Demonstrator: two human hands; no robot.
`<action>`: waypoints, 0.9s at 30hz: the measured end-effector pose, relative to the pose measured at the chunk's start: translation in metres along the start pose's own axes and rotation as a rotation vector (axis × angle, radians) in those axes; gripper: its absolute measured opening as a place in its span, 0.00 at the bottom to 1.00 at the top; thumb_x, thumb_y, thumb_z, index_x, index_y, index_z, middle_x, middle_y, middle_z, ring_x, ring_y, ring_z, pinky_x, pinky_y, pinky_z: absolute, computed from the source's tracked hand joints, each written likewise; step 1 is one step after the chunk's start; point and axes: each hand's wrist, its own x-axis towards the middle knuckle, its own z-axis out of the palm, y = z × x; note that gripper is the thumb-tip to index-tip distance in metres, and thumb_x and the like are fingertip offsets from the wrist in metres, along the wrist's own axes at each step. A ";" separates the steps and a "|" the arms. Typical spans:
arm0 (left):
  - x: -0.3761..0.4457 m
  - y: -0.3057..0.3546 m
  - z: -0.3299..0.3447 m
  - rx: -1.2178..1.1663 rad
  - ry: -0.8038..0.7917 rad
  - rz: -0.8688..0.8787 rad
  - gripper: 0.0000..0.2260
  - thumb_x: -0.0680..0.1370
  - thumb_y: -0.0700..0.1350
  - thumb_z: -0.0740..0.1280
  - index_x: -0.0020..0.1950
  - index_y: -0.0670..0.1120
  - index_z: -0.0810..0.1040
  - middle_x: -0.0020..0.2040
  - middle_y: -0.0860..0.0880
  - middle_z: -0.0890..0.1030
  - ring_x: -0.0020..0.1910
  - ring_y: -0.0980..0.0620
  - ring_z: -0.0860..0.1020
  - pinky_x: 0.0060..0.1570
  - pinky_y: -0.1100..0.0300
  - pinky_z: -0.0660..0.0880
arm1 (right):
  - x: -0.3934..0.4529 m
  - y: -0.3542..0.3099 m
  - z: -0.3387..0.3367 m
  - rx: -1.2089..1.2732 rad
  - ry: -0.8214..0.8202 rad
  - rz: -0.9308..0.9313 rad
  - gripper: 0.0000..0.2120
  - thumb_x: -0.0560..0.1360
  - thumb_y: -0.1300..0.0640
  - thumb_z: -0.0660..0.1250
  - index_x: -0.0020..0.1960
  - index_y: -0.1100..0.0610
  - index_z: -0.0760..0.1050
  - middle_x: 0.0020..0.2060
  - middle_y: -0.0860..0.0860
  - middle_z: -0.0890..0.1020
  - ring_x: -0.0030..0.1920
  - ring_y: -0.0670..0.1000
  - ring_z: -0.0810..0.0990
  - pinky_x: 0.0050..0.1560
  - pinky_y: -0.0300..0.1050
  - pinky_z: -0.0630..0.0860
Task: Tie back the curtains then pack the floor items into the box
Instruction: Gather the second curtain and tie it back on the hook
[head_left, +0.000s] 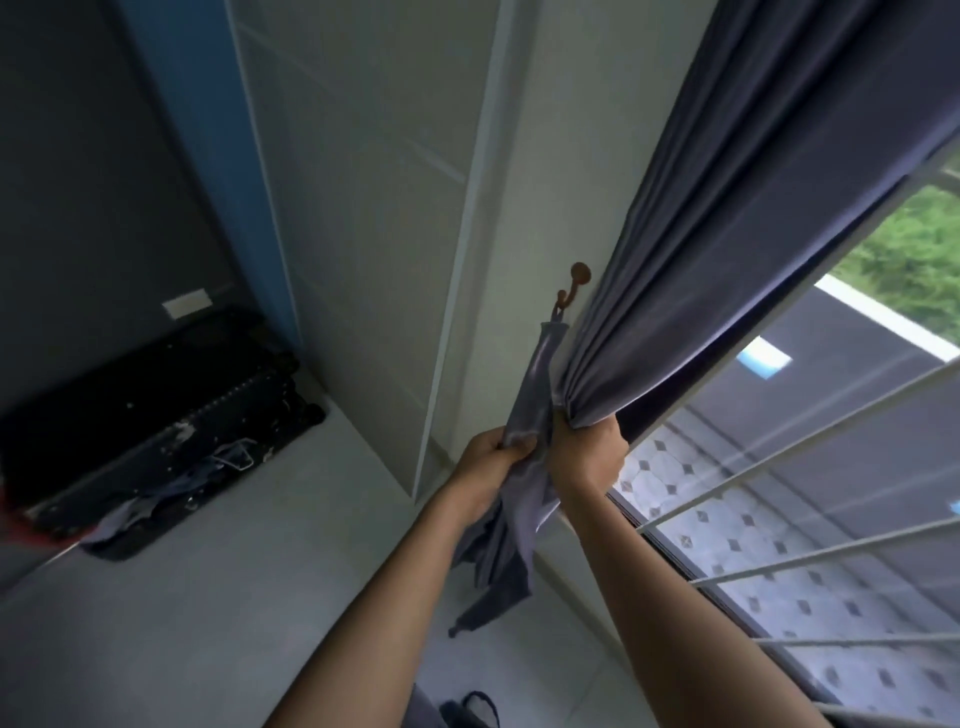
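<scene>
Left hand (491, 452) has its fingers clamped on the tieback strap (535, 395), which hangs from the wall hook (571, 291), while the right hand (592, 447) is fisted around the bunched curtain (701, 249) right by the window. Looks like the tie-back step; next the strap probably needs wrapping around the bundle and looping onto the hook. Floor stuff isn't packed yet.

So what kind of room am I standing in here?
Most likely a bedroom or similar room in a home. A grey curtain hangs by a barred window, a tall white wardrobe stands against the wall, and a dark suitcase lies open on the tiled floor.
</scene>
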 end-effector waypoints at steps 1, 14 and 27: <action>-0.001 -0.001 0.002 -0.011 0.006 -0.001 0.11 0.77 0.42 0.69 0.57 0.38 0.80 0.53 0.40 0.83 0.53 0.44 0.82 0.57 0.52 0.77 | 0.000 0.000 0.000 0.017 -0.012 0.001 0.14 0.72 0.45 0.67 0.51 0.54 0.73 0.40 0.53 0.80 0.43 0.59 0.80 0.45 0.55 0.79; 0.011 -0.016 0.028 0.053 0.077 -0.116 0.24 0.66 0.56 0.75 0.52 0.39 0.82 0.49 0.41 0.85 0.51 0.43 0.83 0.59 0.46 0.77 | 0.021 0.008 -0.023 0.049 -0.333 -0.156 0.08 0.68 0.55 0.68 0.45 0.58 0.74 0.38 0.52 0.81 0.39 0.53 0.81 0.37 0.50 0.79; -0.005 -0.013 0.026 0.419 0.298 0.296 0.13 0.72 0.40 0.73 0.53 0.45 0.73 0.48 0.53 0.75 0.48 0.57 0.76 0.48 0.67 0.73 | 0.050 0.010 -0.029 -0.351 -0.429 -0.430 0.11 0.74 0.52 0.68 0.48 0.61 0.79 0.42 0.57 0.83 0.45 0.58 0.81 0.47 0.52 0.78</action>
